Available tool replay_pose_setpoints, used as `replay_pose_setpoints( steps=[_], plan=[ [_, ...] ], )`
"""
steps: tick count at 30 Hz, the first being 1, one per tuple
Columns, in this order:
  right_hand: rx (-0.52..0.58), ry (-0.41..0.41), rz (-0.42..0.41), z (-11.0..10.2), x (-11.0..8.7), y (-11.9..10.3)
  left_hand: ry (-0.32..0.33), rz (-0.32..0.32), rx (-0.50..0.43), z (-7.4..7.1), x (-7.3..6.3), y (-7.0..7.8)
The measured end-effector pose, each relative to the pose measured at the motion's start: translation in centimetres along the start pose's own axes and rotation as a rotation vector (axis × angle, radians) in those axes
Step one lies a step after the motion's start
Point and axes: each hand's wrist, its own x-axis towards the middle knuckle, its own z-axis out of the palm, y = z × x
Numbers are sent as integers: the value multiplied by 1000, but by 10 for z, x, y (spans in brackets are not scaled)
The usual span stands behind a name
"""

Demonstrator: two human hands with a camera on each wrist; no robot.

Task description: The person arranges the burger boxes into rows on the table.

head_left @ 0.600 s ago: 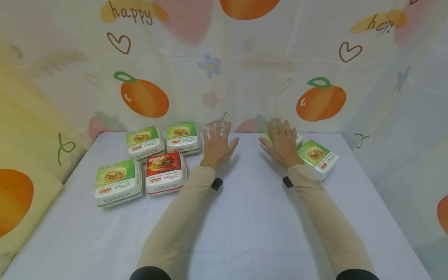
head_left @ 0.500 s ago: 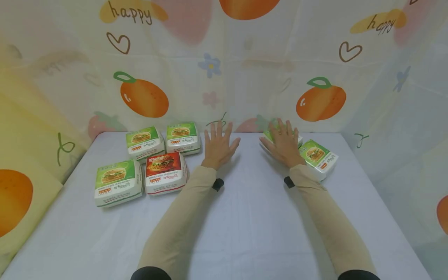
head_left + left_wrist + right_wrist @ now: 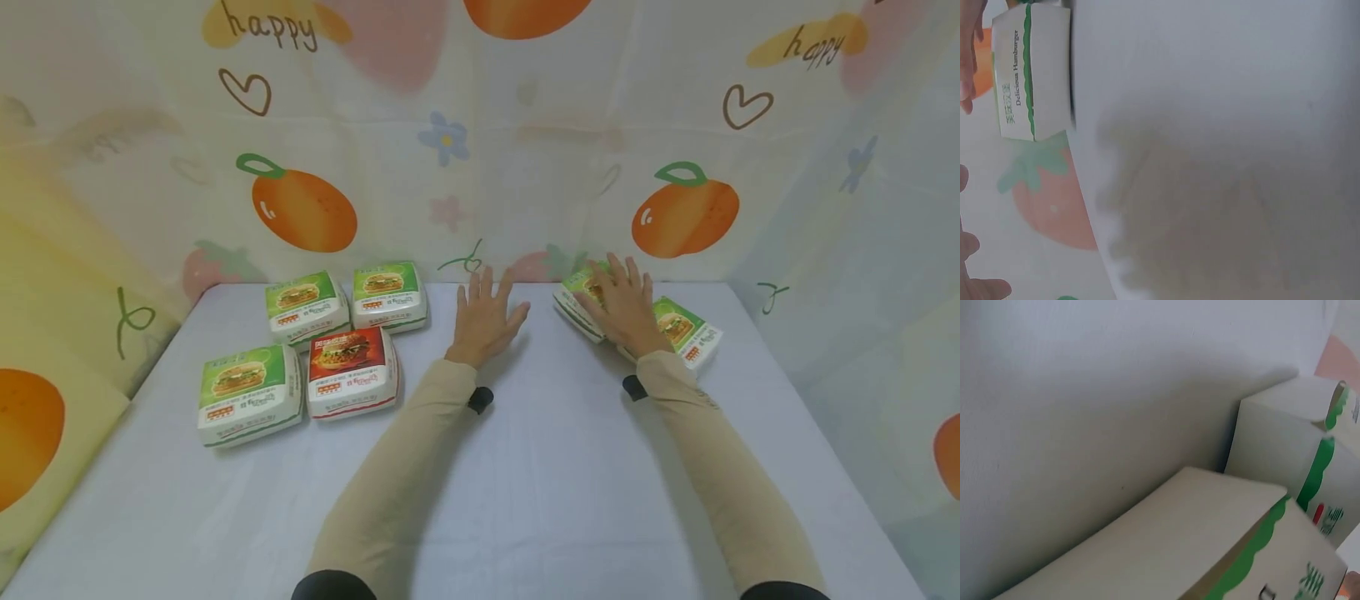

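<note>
Toward twelve o'clock on the desk (image 3: 540, 500), the left hand (image 3: 483, 327) is spread, holding nothing. The right hand (image 3: 630, 312), also spread, partly hides the farther hamburger box (image 3: 572, 307) at one o'clock; swept low, it could shove the nearer hamburger box (image 3: 695, 340), at two o'clock, askew.

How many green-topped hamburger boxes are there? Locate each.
5. In the left group: the front-left box, back-left box and back-right box. At right: one box shows left of the right hand and another box right of it, both partly hidden by it.
</note>
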Motion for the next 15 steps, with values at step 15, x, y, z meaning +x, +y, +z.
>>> replay_pose_setpoints(
  steps=[15],
  plan=[
    [87, -53, 22, -9, -5, 21, 28, 61, -24, 13, 3, 20]
  ],
)
